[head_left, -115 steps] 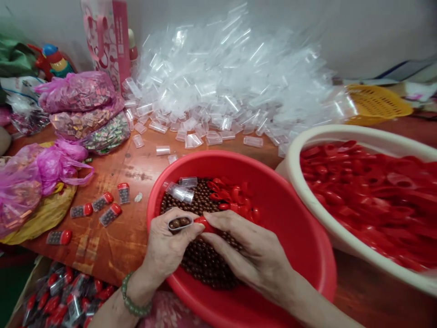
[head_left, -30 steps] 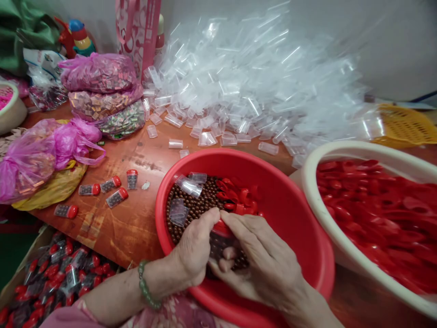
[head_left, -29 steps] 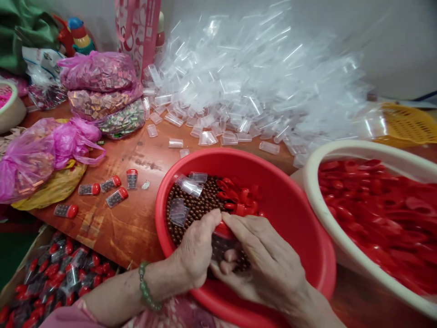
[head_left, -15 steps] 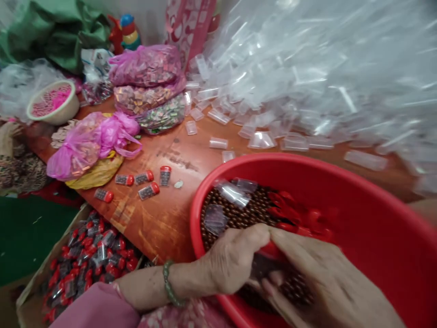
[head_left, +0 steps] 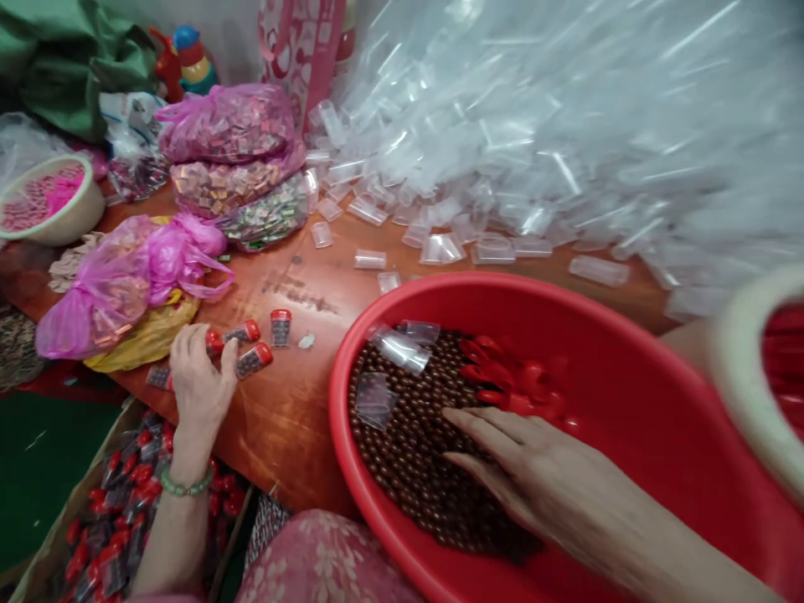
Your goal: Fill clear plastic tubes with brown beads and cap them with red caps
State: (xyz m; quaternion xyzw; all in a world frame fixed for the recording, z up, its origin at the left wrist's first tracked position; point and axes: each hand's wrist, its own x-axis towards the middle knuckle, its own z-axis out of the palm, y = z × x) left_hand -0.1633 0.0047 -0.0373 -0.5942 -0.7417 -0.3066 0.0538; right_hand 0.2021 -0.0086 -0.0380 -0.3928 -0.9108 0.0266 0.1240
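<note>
Currently I have the left hand well out over the table, fingers bent down among the filled tubes. One tube's red end shows right against those fingers; from my seat I cannot tell whether they pinch it or only touch it. Three more tubes lie just to the right of the thumb, the nearest of them close beside it, and another sticks out on the left, partly covered by the hand.

Well apart from that, my right hand reaches into the red basin, palm down over the beads. Its fingers are extended, the thumb parted from them, and I see nothing pinched between. The loose caps lie just beyond its knuckles. Clear sleeves rest on the beads, ahead of the fingertips toward the basin's far left side.

Below the left wrist, which wears a bracelet, I get a box full of capped tubes. Behind the basin a heap of clear sleeves spreads across the table.
</note>
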